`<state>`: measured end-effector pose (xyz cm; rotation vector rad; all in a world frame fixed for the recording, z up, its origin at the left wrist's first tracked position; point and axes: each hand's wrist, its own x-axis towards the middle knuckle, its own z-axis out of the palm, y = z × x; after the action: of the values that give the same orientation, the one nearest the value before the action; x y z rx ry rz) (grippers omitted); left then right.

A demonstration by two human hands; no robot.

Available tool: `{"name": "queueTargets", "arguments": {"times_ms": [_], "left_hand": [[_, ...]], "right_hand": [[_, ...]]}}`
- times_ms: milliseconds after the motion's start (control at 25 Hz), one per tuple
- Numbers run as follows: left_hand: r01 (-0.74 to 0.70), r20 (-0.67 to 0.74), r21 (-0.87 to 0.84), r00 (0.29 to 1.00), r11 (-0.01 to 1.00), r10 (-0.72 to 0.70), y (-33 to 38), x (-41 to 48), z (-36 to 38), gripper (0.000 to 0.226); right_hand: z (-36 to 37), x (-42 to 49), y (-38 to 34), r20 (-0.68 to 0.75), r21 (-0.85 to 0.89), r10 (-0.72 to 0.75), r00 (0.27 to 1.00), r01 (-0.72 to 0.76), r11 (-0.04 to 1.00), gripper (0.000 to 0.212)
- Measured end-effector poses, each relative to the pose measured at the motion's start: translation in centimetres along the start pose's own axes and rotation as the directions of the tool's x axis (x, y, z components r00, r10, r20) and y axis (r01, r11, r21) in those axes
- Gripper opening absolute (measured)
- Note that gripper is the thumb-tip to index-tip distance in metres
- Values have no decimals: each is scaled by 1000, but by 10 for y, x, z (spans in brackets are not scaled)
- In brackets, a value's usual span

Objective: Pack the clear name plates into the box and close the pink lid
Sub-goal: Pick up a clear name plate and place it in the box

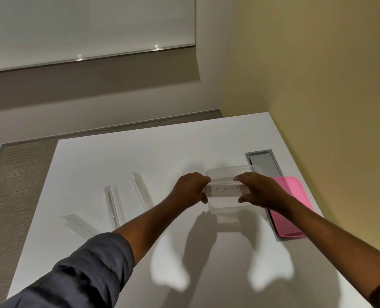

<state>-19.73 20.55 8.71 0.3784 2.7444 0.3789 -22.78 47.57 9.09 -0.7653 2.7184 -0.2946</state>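
- Seen from a head-worn camera: a white table set against a yellow wall, a whiteboard mounted above the far end.
- Held over a clear plastic box toward the table's right side: a clear name plate with the handwritten word "BATMAN", gripped by its two short ends.
- At the plate's left end: left hand, fingers curled and pinched onto the edge, thumb below, fingertips on top.
- At the plate's right end: right hand, fingers likewise closed around the edge, thumb under, fingers over.
- Plate held level, lengthwise across the box's open top; impossible to tell whether resting on the rim or just above it.
- Just right of the box: pink lid lying flat, partly across a grey recessed cable hatch in the tabletop, partly hidden behind the right forearm.
- Well left of the box, on bare tabletop: three more clear plates, apart from one another.
- Nearest the box, far plate, angled toward the back edge.
- Beside it, middle plate, also lengthwise front to back.
- Closest to the left edge, near plate, lying flat at a slant, partly behind a dark grey sleeve.
- Both arms stretched forward, double shadows thrown on the table below.
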Motion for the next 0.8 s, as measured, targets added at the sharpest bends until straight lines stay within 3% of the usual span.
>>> {"name": "queueTargets", "arguments": {"times_ms": [400,800], "left_hand": [[18,-91,47,996,999,-14,22,71,33,29],[44,-18,179,999,983,-41,28,107,67,15]], "right_hand": [[21,43,61,36,-137,9,999,-4,991,71],[62,70,79,33,-280,4,999,5,960,46]]}}
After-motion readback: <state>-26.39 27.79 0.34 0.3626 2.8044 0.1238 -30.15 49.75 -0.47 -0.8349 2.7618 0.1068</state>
